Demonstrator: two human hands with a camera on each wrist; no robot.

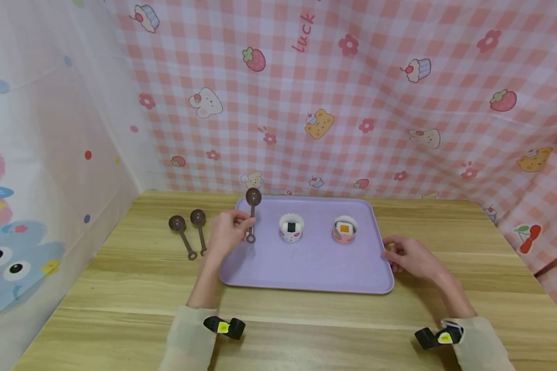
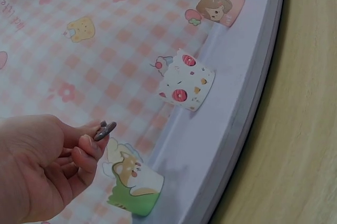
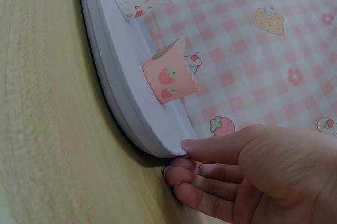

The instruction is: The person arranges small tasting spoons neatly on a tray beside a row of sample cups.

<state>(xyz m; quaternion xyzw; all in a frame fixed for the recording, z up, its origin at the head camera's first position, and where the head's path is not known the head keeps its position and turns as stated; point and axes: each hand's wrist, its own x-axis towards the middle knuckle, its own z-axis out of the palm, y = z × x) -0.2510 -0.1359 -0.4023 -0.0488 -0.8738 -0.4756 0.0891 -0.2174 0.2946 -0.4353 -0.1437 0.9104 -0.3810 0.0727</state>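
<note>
My left hand (image 1: 227,232) pinches the handle of a brown measuring spoon (image 1: 253,196) over the left side of a lilac tray (image 1: 306,270). Close to that hand stands a green paper cup with a dog print (image 2: 138,192); in the head view it is hidden. In the tray's middle is a white printed paper cup (image 1: 291,236) holding a small white piece with a black patch (image 1: 291,227). Further right, a pink paper cup (image 1: 345,237) holds a white piece with an orange square (image 1: 345,228). My right hand (image 1: 410,256) grips the tray's right rim, thumb on top, fingers below.
Two more brown measuring spoons lie on the wooden table (image 1: 120,288) left of the tray: one outermost (image 1: 178,223), the other nearer my left hand (image 1: 198,217). A pink checked curtain (image 1: 329,93) hangs behind the table, and a white printed curtain (image 1: 74,129) hangs at the left.
</note>
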